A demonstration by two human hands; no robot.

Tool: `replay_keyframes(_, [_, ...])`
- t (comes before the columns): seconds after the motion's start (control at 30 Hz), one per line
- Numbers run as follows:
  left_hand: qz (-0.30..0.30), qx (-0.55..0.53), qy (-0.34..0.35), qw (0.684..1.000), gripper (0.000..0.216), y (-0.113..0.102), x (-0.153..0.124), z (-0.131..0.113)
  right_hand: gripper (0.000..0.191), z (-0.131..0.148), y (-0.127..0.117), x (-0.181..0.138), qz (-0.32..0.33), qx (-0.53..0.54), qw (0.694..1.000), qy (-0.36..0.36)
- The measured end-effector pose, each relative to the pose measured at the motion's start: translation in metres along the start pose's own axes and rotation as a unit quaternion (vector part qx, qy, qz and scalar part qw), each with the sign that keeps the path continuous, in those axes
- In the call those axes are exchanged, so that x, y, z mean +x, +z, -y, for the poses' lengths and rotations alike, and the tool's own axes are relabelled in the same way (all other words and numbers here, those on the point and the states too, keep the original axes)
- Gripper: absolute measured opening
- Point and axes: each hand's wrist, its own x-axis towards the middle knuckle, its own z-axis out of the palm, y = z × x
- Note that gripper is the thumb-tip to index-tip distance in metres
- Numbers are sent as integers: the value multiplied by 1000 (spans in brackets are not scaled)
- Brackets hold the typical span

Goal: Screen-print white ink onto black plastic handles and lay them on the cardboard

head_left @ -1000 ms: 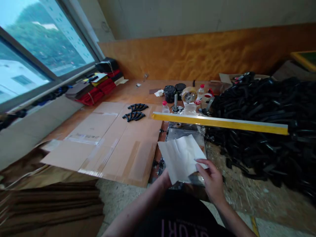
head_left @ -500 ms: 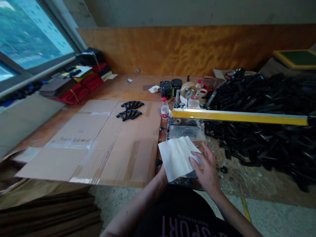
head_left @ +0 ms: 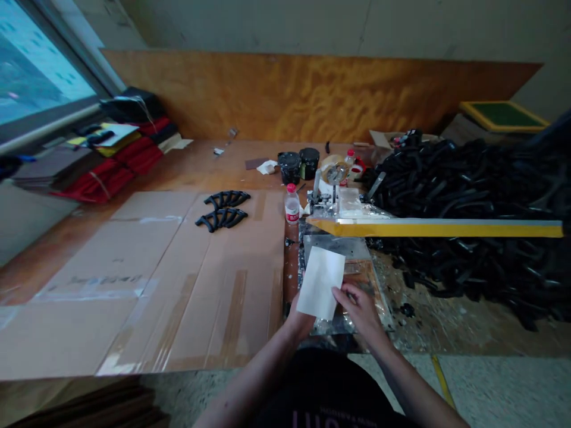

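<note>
A folded sheet of white paper (head_left: 321, 283) is held up over the front of a smeared, paint-spotted work plate (head_left: 377, 291). My left hand (head_left: 300, 319) grips the sheet from the lower left, its fingers mostly hidden behind the paper. At the sheet's right edge my right hand (head_left: 359, 305) is closed, thumb and fingers pinching the paper. Behind the sheet, a long yellow-edged screen frame (head_left: 446, 227) is raised above the plate and held at its back by a metal clamp (head_left: 317, 193).
Several black curved pieces (head_left: 223, 209) lie in two rows on flattened cardboard (head_left: 178, 279) to the left. A big heap of black parts (head_left: 468, 178) fills the right. Behind stand a red-capped bottle (head_left: 291, 205), black tubs (head_left: 289, 167) and tape rolls (head_left: 335, 170).
The white paper has gone from wide and creased to a narrower folded shape. My right hand has closed from spread fingers onto its edge. The view has shifted slightly right.
</note>
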Motion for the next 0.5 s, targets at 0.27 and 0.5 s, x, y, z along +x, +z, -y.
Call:
replay_keyframes(0.27, [78,38,-7,996,65,1,14,-42,30,6,-7,7,58,44,997,9])
replay_keyframes(0.5, [42,145,26,988,91,-6,27,-46,26,9,4,13,86,133,984,87])
